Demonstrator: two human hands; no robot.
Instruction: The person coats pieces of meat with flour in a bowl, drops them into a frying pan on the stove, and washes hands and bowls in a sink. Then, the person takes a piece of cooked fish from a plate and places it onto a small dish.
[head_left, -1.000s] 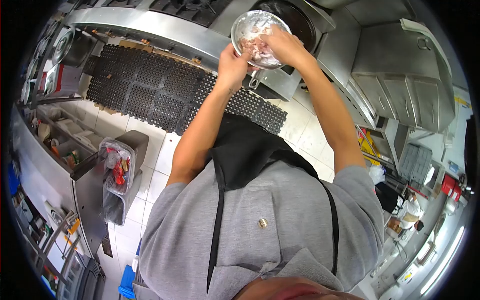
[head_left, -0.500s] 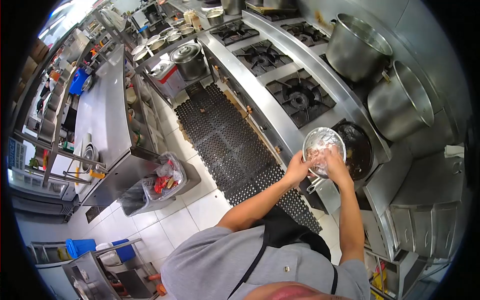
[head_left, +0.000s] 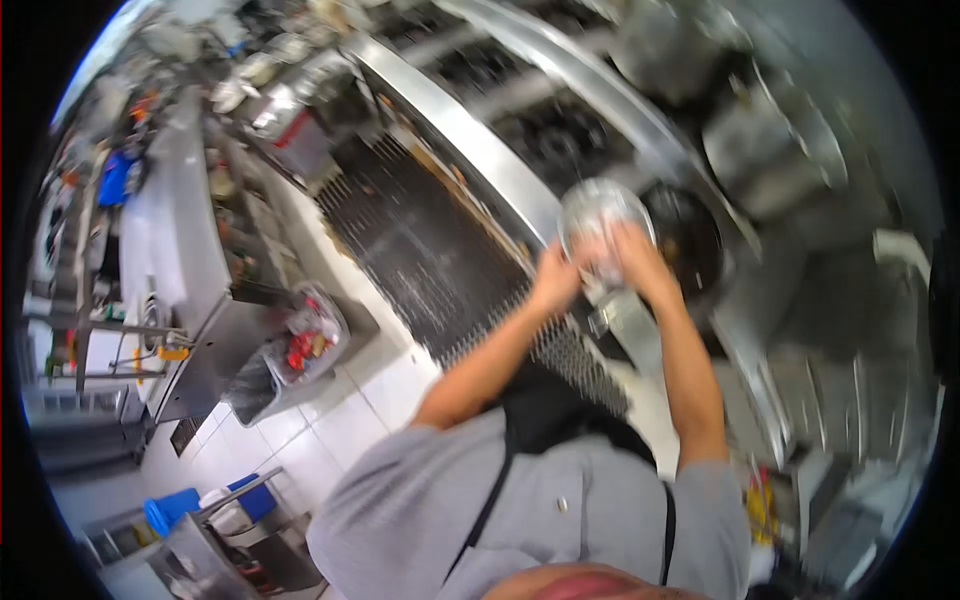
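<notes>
A round metal bowl (head_left: 607,192) with whitish, flour-like coating inside is held over the front of the stove. Pinkish pieces show in it, but motion blur hides what they are. My left hand (head_left: 556,277) grips the bowl's near-left rim. My right hand (head_left: 634,258) reaches down into the bowl over its near-right side; its fingers are smeared, so I cannot see whether they hold anything. Just right of the bowl sits a dark round pan (head_left: 690,240) with dark contents. A metal handle-like part (head_left: 600,318) shows below the bowl.
Gas burners (head_left: 565,140) run along the stove, with large metal pots (head_left: 750,150) behind. A black perforated mat (head_left: 420,240) covers the aisle floor. A lined bin (head_left: 335,335) stands at the end of the steel counter (head_left: 185,230) on the left.
The whole view has shifted and become blurred as my head moved. Both hands and the bowl appear slightly higher and further left, still together beside the pan.
</notes>
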